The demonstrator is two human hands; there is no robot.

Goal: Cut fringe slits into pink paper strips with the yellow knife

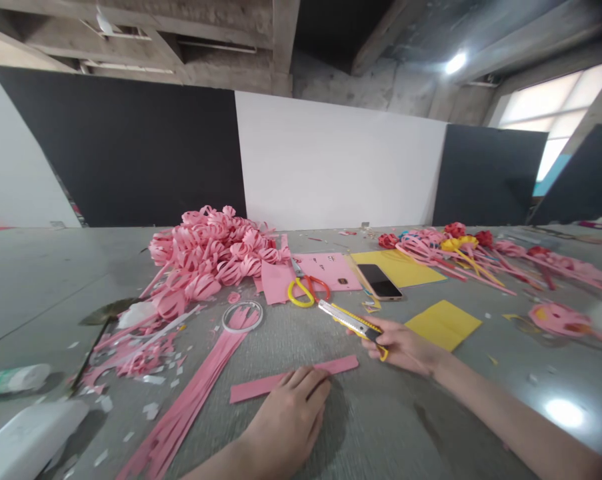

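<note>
At a grey desk (41, 280) strewn with paper offcuts, a person's left hand (288, 420) lies palm down, fingers spread flat and holding nothing, with its fingertips pressing on the near edge of a pink paper strip (293, 379). The strip lies flat on the desk just in front of the person, running from lower left to upper right. The right hand (403, 347) is closed around a yellow utility knife (353, 322), gripping its handle end; the knife's blade end points up and to the left, above the strip's right end and apart from it.

Just beyond the knife lie yellow-and-orange-handled scissors (305, 288) on a pink paper sheet (325, 270), and beside them a smartphone (379, 281) rests with its dark screen up, partly on a yellow sheet (401, 265). A smaller yellow paper square (443, 323) lies near the right hand. To the left, a bundle of long pink strips (195, 393) fans toward the viewer, with a tape ring (242, 316) on its far end. Behind that rises a heap of pink paper lanterns (211, 250). More pink, red and yellow paper flowers on stems (455, 250) lie across the far right of the desk. A green-and-white tube (13, 380) lies at the left edge.
</note>
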